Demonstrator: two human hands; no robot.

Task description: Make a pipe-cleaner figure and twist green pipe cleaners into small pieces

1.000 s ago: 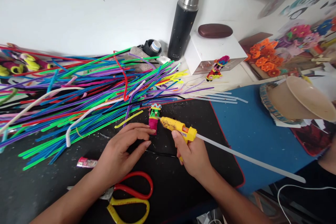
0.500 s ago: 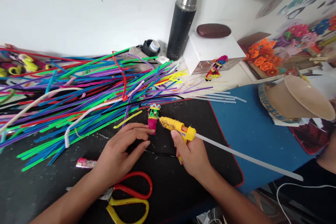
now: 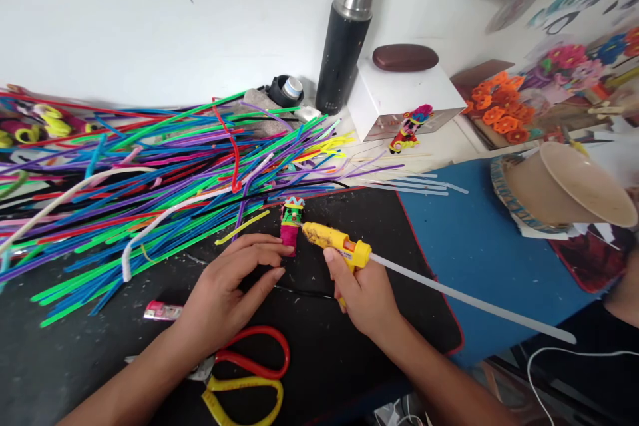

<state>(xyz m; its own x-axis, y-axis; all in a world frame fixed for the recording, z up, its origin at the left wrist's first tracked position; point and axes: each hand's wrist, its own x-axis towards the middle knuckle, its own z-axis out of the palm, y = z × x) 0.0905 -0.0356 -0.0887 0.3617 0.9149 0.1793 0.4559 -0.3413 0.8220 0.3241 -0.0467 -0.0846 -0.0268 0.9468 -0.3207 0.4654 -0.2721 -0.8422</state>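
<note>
A small pipe-cleaner figure (image 3: pixel 291 234) lies on the black mat, with a magenta body, a green upper part and a light blue zigzag top. My left hand (image 3: pixel 232 279) holds the magenta lower end under its fingertips, the thumb standing a little apart below. In my right hand (image 3: pixel 367 289) is a yellow hot glue gun (image 3: pixel 332 243), fingers wrapped round its handle. Its nozzle points left and meets the figure's right side at the join of green and magenta. A long whitish glue stick (image 3: pixel 469 296) sticks out of its back.
Scissors (image 3: pixel 259 383) with red and yellow handles lie below my left hand, partly under the forearm. Many coloured pipe cleaners (image 3: pixel 164 180) cover the left. A black thermos (image 3: pixel 344 46), a white box (image 3: pixel 369 100) and another figure (image 3: pixel 410 130) stand behind. A beige cup-like container (image 3: pixel 564 183) is at right.
Almost nothing differs. Both hands, the glue gun and the figure keep their places; the whole view has shifted very slightly.
</note>
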